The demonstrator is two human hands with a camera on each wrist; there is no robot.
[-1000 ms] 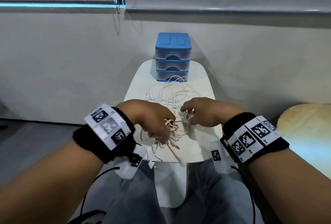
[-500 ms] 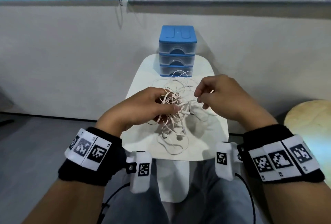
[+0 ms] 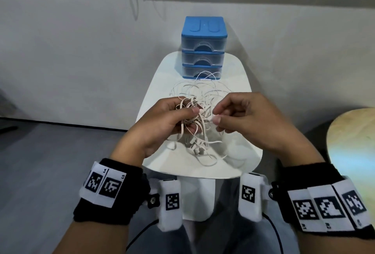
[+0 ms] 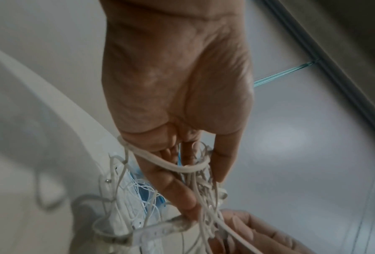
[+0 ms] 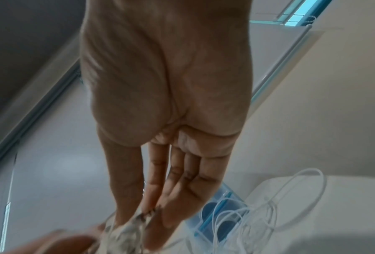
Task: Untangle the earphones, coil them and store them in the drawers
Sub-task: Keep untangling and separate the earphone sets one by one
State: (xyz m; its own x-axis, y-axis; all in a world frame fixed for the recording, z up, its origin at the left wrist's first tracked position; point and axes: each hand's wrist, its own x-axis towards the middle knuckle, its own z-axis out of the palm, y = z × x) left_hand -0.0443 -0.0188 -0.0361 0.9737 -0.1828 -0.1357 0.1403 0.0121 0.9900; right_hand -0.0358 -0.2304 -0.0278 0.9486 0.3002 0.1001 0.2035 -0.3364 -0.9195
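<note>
While both hands work above the small white table (image 3: 251, 152), the readings are as follows.
Left grip: the left hand (image 3: 160, 123) curls thumb and fingers round a knotted bundle of earphones (image 3: 194, 119), raised clear of the tabletop.
Right grip: the right hand (image 3: 243, 117) pinches one pale piece of the same bundle between thumb and forefinger, narrow.
Left wrist view only: a flat cord loops across the fingers (image 4: 175, 189); a line remote hangs below the bundle.
Right wrist view only: thin white loops lie on the table beside the drawers (image 5: 217, 223); the pinched piece is blurred.
Head view only: loose ends dangle to the tabletop; further thin loops reach the bottom drawer's front.
Count, hands: two.
Count, drawers: three in one blue unit (image 3: 204, 48), all closed, at the far end of the table.
Count, earphones: cannot be told; the cords are tangled.
</note>
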